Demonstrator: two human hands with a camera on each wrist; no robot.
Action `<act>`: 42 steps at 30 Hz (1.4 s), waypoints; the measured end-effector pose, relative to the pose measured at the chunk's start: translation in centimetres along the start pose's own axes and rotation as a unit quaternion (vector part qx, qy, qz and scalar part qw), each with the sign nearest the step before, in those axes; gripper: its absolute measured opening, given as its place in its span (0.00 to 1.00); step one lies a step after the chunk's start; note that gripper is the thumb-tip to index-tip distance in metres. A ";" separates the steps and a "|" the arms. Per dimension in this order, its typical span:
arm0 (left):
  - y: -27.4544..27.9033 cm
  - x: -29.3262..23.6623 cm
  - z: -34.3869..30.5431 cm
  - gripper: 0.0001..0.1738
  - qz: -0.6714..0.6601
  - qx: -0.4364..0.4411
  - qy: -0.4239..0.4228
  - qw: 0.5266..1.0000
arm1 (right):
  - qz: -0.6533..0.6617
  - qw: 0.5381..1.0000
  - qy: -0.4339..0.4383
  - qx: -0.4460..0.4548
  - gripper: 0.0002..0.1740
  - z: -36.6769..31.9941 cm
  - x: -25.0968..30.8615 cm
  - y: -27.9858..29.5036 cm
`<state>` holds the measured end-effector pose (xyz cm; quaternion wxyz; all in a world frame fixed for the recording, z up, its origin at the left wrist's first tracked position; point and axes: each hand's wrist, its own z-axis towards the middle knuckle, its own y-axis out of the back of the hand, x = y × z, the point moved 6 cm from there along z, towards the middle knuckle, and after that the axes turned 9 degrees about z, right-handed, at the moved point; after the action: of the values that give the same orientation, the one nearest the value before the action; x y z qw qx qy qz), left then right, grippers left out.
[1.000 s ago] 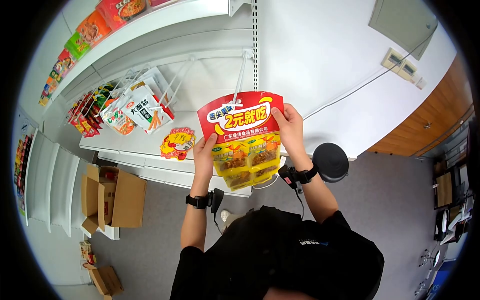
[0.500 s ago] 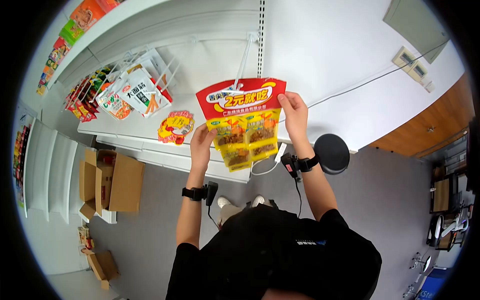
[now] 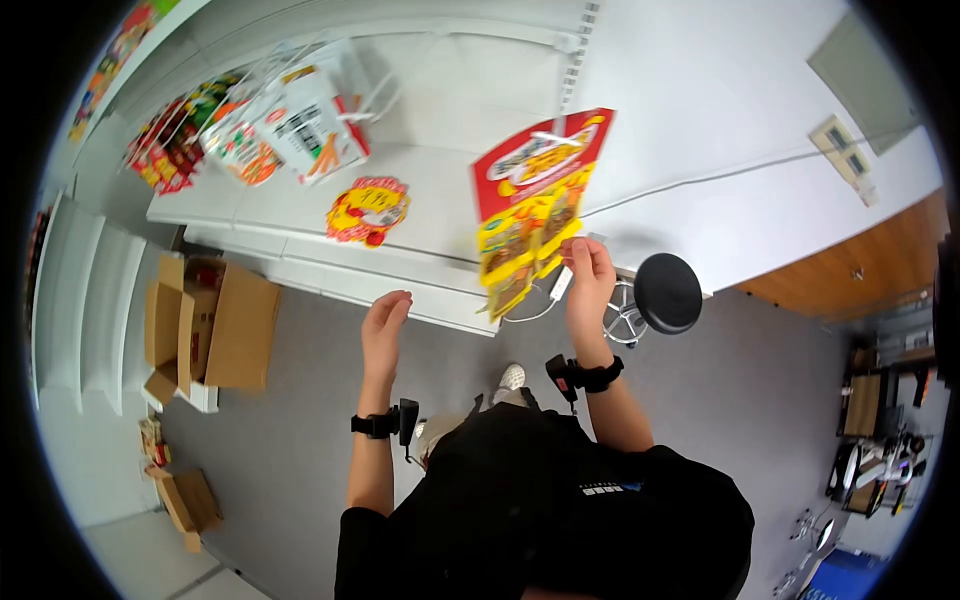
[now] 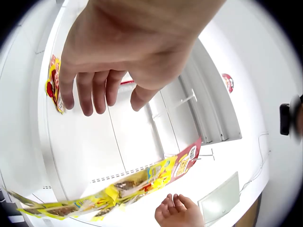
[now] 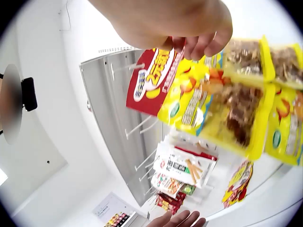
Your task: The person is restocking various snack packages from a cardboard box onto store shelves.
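Note:
A red header card (image 3: 545, 160) with several yellow snack packs (image 3: 515, 240) under it hangs from a white hook on the shelf's back panel, turned at a slant. Beside the packs' lower right edge is my right hand (image 3: 590, 285), its fingers loosely bent and fingertips right at the edge. In the right wrist view, that hand (image 5: 189, 28) overlaps the card's top while the packs (image 5: 227, 104) spread below. My left hand (image 3: 382, 335) is apart from the strip, in front of the shelf edge, holding nothing; its fingers (image 4: 98, 92) hang relaxed in the left wrist view.
A pile of yellow and red price tags (image 3: 368, 210) lies on the white shelf (image 3: 430, 190). White snack bags (image 3: 310, 130) hang on hooks to the left. An open cardboard box (image 3: 240, 325) stands on the floor at left, a black stool (image 3: 668, 293) at right.
Both hands have let go of the hanging strip. The left has drawn back down and left, the right has slid lower, and the card has swung to a slant. The head view has shifted.

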<state>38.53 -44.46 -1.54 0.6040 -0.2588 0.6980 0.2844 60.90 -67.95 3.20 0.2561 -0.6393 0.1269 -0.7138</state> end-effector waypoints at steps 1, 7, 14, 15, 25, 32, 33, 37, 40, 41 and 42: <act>1.8 0.3 -1.0 0.17 0.004 -0.008 0.008 1.000 | 0.005 1.000 -0.017 0.012 0.10 -1.4 -0.6 -1.5; 15.0 1.6 -9.7 0.11 -0.035 -0.125 0.019 0.991 | -0.017 0.985 -0.101 0.142 0.09 -11.3 -7.2 -12.1; 30.9 5.9 -20.4 0.12 -0.026 -0.298 0.058 0.952 | -0.029 0.938 -0.262 0.227 0.10 -24.5 -15.4 -23.3; 32.8 6.4 -21.8 0.12 -0.024 -0.319 0.068 0.945 | -0.023 0.929 -0.286 0.234 0.10 -25.9 -16.2 -24.8; 44.7 9.7 -24.7 0.11 -0.090 -0.445 0.080 0.887 | -0.035 0.882 -0.334 0.330 0.10 -32.0 -22.6 -37.6; 53.8 8.3 -21.6 0.12 -0.089 -0.502 0.075 0.857 | -0.003 0.853 -0.389 0.349 0.09 -34.2 -30.5 -49.1; 55.4 7.7 -21.5 0.12 -0.086 -0.510 0.078 0.852 | 0.007 0.849 -0.392 0.355 0.09 -34.9 -30.9 -51.3; 61.9 5.7 -20.2 0.13 -0.076 -0.554 0.070 0.826 | 0.016 0.822 -0.406 0.398 0.09 -36.6 -33.7 -59.7; 65.7 4.3 -19.3 0.13 -0.063 -0.593 0.034 0.802 | 0.039 0.804 -0.400 0.438 0.10 -38.0 -36.0 -66.1; 66.8 4.1 -19.1 0.12 -0.069 -0.602 0.022 0.796 | 0.048 0.800 -0.395 0.449 0.10 -38.2 -36.2 -67.8; 67.9 3.9 -18.8 0.12 -0.071 -0.605 0.023 0.793 | 0.045 0.799 -0.399 0.447 0.10 -38.7 -36.3 -69.4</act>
<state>-22.94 -9.99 2.41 0.3263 -0.6271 0.3767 0.5986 10.85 3.57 1.94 0.5733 -0.6755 -0.2912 -0.3609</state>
